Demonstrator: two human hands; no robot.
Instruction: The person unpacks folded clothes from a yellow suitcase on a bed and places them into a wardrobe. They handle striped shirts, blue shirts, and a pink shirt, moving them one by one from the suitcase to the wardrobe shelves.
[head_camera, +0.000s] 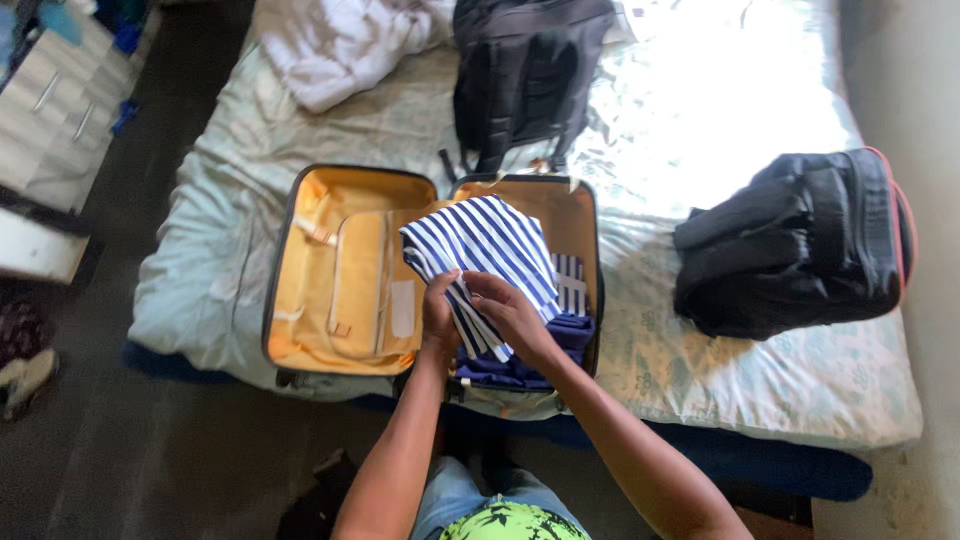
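Note:
An open suitcase (300, 262) with a yellow lining lies on the bed. Its right half holds folded dark blue clothes (575, 335) and a striped piece. Both my hands hold a folded blue-and-white striped garment (495, 245) just above that right half. My left hand (438, 318) grips its near left edge. My right hand (505, 312) pinches the near edge beside it. The left half of the suitcase shows only its lining and straps.
A black backpack (525, 70) lies behind the suitcase and another black bag (800, 245) lies at the right of the bed (700, 120). A white garment (340, 45) is bunched at the far left. A drawer unit (55, 110) stands left of the bed.

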